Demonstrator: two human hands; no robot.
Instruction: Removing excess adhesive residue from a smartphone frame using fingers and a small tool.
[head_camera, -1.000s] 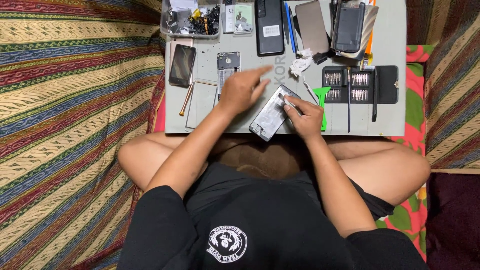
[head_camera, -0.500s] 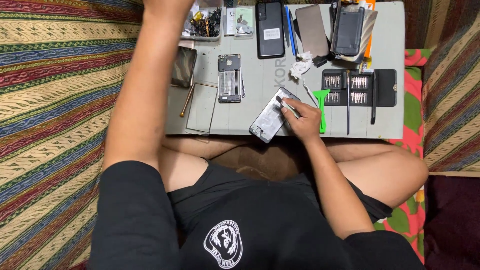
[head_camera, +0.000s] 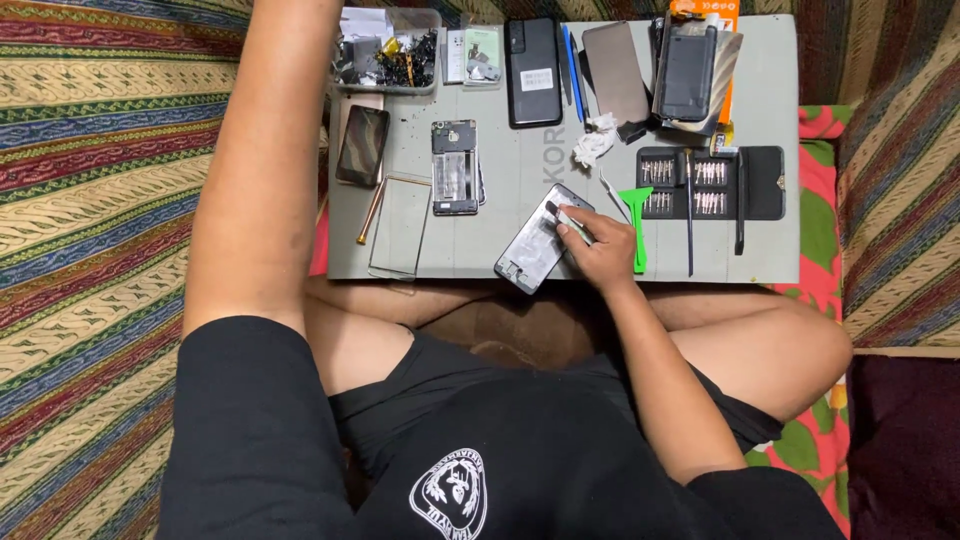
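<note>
Right hand (head_camera: 600, 250) rests on the grey work mat (head_camera: 520, 165), fingers curled around a thin pointed tool whose tip touches the upper end of an opened silver-grey phone body (head_camera: 538, 242). That phone body lies tilted at the mat's near edge, just left of the hand, its lower corner reaching the edge.

Left arm is raised and stretched forward along the mat's left side; the left hand is out of frame past the top edge, so its grip cannot be told.

Just right of the right hand: a bright green plastic pry tool (head_camera: 636, 215), lying lengthwise. Beyond it, an open black case of small screwdriver bits (head_camera: 712, 184), with a slim dark driver handle laid across it.

Mid-mat, left of the phone body: a second stripped phone frame with exposed internals (head_camera: 455, 167), upright relative to the mat. Further left, a clear glass panel (head_camera: 398, 228) with a thin wooden-coloured stick (head_camera: 369, 211) beside it, and a dark phone (head_camera: 361, 145) above those.

Far edge of the mat: a clear plastic tray of small loose parts (head_camera: 388, 55), a black phone lying back-up (head_camera: 533, 72), a grey flat panel (head_camera: 616, 72), and a dark phone case (head_camera: 690, 70). A crumpled white wad (head_camera: 594, 143) sits near the centre.

Person sits cross-legged on a striped woven cloth (head_camera: 90, 180).
</note>
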